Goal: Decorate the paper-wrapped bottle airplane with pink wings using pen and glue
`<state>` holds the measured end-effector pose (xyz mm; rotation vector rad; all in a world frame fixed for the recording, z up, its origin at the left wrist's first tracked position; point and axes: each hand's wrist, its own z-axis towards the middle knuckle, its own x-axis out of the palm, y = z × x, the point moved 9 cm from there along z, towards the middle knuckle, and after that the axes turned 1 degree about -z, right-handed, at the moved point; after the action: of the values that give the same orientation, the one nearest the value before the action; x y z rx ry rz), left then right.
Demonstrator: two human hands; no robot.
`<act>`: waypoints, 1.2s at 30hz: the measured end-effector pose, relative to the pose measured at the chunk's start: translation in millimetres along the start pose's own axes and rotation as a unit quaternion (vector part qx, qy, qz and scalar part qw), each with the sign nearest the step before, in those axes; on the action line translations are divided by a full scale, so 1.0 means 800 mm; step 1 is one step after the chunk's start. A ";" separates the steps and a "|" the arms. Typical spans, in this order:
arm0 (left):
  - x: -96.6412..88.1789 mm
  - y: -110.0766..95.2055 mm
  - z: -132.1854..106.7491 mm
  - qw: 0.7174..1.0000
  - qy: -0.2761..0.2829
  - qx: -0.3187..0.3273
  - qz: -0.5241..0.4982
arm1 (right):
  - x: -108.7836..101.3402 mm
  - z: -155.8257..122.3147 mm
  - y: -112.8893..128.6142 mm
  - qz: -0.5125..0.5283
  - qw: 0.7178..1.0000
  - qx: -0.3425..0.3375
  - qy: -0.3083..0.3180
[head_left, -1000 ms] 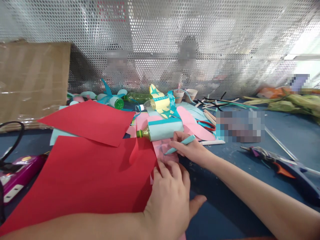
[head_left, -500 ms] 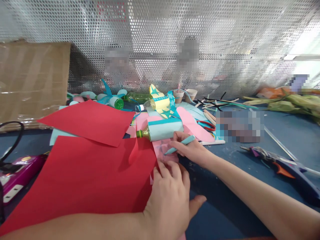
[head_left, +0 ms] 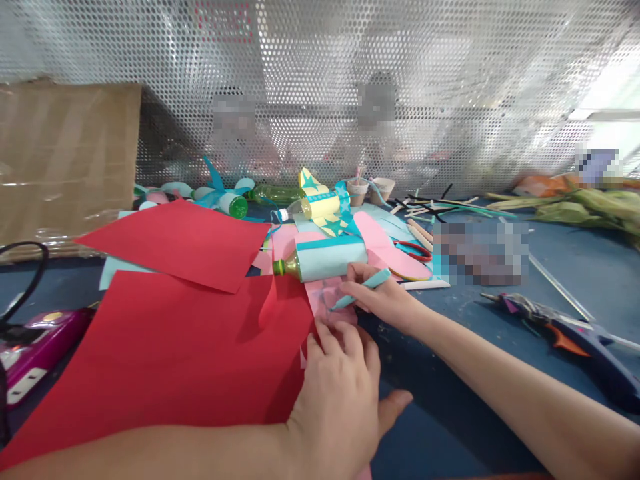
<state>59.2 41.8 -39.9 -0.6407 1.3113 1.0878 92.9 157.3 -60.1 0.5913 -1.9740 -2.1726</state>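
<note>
My right hand (head_left: 373, 293) grips a light-blue pen (head_left: 363, 289), its tip down on a pink sheet (head_left: 316, 297) with faint drawn lines. Just nearer to me, my left hand (head_left: 343, 387) lies flat over the lower part of that sheet, fingers stretched and thumb out to the right. The sheet overlaps a large red sheet (head_left: 200, 353) on the left; part of it is hidden beneath my hand. Right behind the pen, a bottle wrapped in pale-blue paper (head_left: 330, 259) lies on its side, its green neck pointing left.
A glue gun (head_left: 565, 333) lies at the right, and red-handled scissors (head_left: 415, 251) behind my right hand. Farther back are a yellow bottle rocket (head_left: 323, 205) and paper cups (head_left: 383, 190). A purple power strip (head_left: 47, 343) sits left, near a cardboard sheet (head_left: 70, 167).
The pen's tip has shifted very slightly on the pink sheet. My left hand stays in place.
</note>
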 end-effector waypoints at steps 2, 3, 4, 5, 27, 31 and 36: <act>0.000 0.000 0.000 1.000 -0.005 0.000 -0.001 | 0.001 0.000 0.001 0.001 1.000 0.001 0.000; 0.000 0.000 0.000 1.000 -0.007 0.000 -0.001 | 0.001 0.000 0.002 -0.002 1.000 0.001 0.001; 0.000 0.000 0.000 1.000 -0.008 0.001 -0.002 | 0.001 -0.001 0.003 -0.009 1.000 0.001 0.001; 0.000 0.000 0.000 1.000 -0.009 0.001 -0.001 | 0.001 -0.001 0.003 -0.018 1.000 0.003 0.000; 0.002 0.000 0.000 1.000 0.004 0.004 0.014 | 0.009 -0.005 0.004 -0.031 0.999 0.013 0.040; 0.002 0.000 0.001 1.000 0.003 0.004 0.014 | 0.008 -0.005 0.006 -0.044 0.998 0.000 0.037; 0.003 0.001 0.000 1.000 0.002 -0.002 0.009 | 0.002 -0.002 0.002 -0.046 0.999 0.000 0.012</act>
<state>58.4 42.2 -41.8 -0.6352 1.3222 1.1046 92.2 154.9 -59.1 0.7193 -1.9733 -2.2068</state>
